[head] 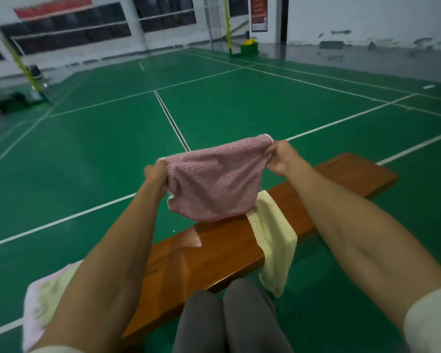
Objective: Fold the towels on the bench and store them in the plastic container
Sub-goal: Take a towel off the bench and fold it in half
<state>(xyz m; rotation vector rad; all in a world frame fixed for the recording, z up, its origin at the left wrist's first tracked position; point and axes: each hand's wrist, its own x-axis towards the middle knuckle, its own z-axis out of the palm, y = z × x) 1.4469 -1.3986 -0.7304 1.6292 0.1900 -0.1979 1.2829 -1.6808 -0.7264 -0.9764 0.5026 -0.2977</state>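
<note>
- My left hand (155, 171) and right hand (281, 156) each pinch a top corner of the pink terry towel (211, 182)
- I see it hanging above the brown wooden bench (214, 253)
- A pale yellow towel (273, 238) drapes over the bench edge

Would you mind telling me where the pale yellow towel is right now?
In the head view, the pale yellow towel is draped across the wooden bench, right of centre, its near end hanging over the front edge, just below the pink towel.
</note>
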